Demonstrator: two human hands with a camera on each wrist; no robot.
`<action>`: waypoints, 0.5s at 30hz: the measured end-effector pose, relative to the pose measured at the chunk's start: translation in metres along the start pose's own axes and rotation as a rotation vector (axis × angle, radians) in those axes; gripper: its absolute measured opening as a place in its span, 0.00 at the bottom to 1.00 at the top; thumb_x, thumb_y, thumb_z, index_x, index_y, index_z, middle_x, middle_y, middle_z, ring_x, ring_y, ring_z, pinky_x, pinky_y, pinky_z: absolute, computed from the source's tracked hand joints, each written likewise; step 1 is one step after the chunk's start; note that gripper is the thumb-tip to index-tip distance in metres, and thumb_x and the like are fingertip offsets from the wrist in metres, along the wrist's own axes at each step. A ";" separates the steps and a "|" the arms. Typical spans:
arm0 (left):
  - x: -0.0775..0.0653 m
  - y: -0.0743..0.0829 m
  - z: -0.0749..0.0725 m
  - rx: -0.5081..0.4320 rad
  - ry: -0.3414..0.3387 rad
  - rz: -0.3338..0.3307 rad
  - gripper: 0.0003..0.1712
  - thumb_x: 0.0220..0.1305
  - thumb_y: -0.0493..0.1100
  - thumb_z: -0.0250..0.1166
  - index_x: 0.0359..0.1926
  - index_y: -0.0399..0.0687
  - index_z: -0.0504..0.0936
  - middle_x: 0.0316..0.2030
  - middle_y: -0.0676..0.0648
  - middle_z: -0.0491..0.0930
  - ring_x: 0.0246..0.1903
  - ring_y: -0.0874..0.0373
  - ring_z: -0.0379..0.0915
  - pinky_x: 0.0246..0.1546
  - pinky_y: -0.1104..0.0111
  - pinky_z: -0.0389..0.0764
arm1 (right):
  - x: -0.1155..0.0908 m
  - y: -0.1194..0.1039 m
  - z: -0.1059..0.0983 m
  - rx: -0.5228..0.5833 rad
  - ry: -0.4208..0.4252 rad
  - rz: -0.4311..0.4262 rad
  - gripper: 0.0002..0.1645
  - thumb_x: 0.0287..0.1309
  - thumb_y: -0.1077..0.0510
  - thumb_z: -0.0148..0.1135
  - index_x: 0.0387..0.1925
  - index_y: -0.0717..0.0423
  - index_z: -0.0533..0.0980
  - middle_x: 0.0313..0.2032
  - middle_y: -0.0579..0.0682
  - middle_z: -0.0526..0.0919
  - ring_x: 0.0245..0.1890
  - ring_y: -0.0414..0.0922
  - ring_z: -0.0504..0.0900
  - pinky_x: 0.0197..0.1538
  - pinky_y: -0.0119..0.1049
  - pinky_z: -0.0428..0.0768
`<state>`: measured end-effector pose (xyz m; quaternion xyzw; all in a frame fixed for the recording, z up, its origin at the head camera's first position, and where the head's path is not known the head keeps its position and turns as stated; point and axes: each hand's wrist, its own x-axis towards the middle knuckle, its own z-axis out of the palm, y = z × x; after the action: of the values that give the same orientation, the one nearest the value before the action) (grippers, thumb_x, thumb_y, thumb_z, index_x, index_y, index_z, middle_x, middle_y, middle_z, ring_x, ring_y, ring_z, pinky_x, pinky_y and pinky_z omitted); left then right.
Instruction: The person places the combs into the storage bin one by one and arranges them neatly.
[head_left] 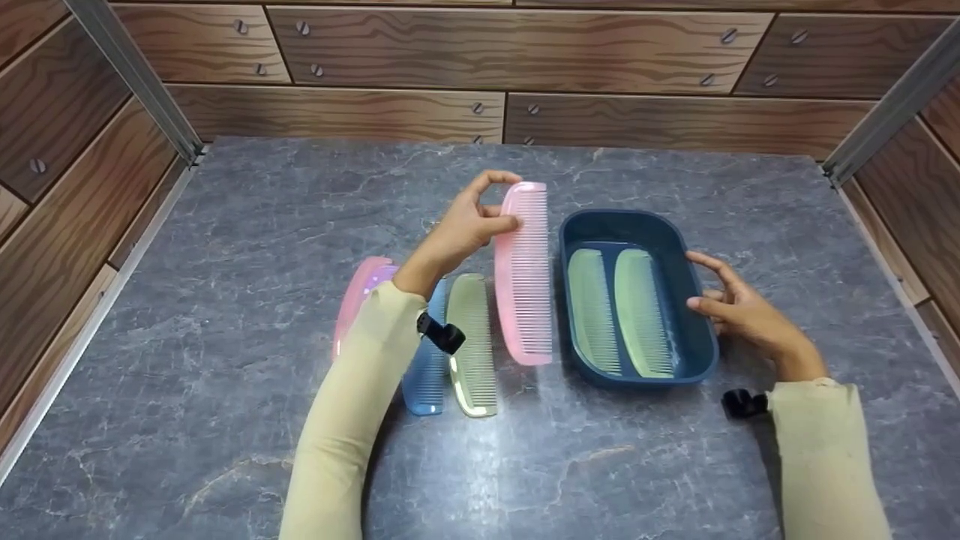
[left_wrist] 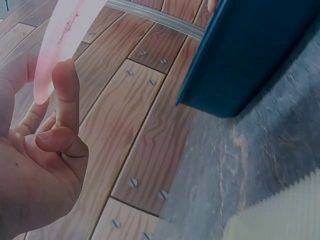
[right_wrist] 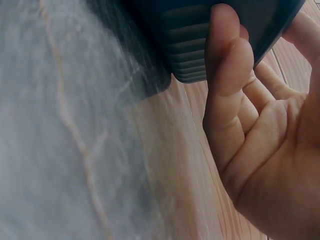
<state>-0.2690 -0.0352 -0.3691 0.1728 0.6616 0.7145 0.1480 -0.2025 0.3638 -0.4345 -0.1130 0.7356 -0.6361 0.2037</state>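
My left hand [head_left: 469, 221] pinches a pink comb [head_left: 517, 300] near its upper end, thumb in front. The comb is upright with its teeth to the right, left of the blue tub [head_left: 701, 352]. In the left wrist view, the pink comb [left_wrist: 60, 40] shows edge-on between thumb and fingers. Two light green combs [head_left: 592, 300] [head_left: 637, 307] lie side by side inside the tub. My right hand [head_left: 742, 307] touches the tub's right rim with index finger and thumb; in the right wrist view, a digit lies against the tub's ribbed outer wall [right_wrist: 187, 45].
Left of the tub lie a yellowish-green comb [head_left: 471, 345], a blue comb [head_left: 426, 375], and a pink comb [head_left: 356, 300] beside a purple one [head_left: 381, 276], partly hidden by my left arm. Wood-patterned panels [head_left: 390, 52] stand around the grey marbled table [head_left: 247, 300].
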 end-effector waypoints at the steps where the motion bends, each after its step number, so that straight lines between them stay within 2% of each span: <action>1: 0.002 0.001 0.002 -0.003 0.000 0.006 0.29 0.57 0.29 0.60 0.59 0.49 0.66 0.38 0.40 0.84 0.31 0.56 0.81 0.29 0.68 0.81 | 0.000 0.000 0.000 -0.006 0.001 0.000 0.40 0.68 0.64 0.51 0.73 0.38 0.47 0.35 0.45 0.83 0.26 0.38 0.82 0.31 0.34 0.83; 8: 0.013 0.005 0.017 -0.035 0.002 0.029 0.30 0.55 0.27 0.59 0.59 0.45 0.66 0.34 0.42 0.83 0.29 0.58 0.81 0.28 0.70 0.80 | 0.000 0.001 -0.001 -0.019 0.007 0.007 0.40 0.69 0.64 0.51 0.74 0.38 0.47 0.35 0.45 0.83 0.26 0.38 0.82 0.31 0.35 0.83; 15: 0.024 0.008 0.027 -0.048 -0.001 0.027 0.29 0.56 0.26 0.59 0.59 0.45 0.66 0.41 0.31 0.82 0.34 0.54 0.82 0.34 0.64 0.83 | 0.000 0.001 -0.001 -0.037 0.015 0.010 0.41 0.69 0.63 0.51 0.74 0.39 0.46 0.36 0.46 0.83 0.28 0.40 0.84 0.33 0.36 0.84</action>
<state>-0.2789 -0.0010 -0.3584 0.1783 0.6418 0.7321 0.1427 -0.2027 0.3649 -0.4353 -0.1085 0.7493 -0.6221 0.1993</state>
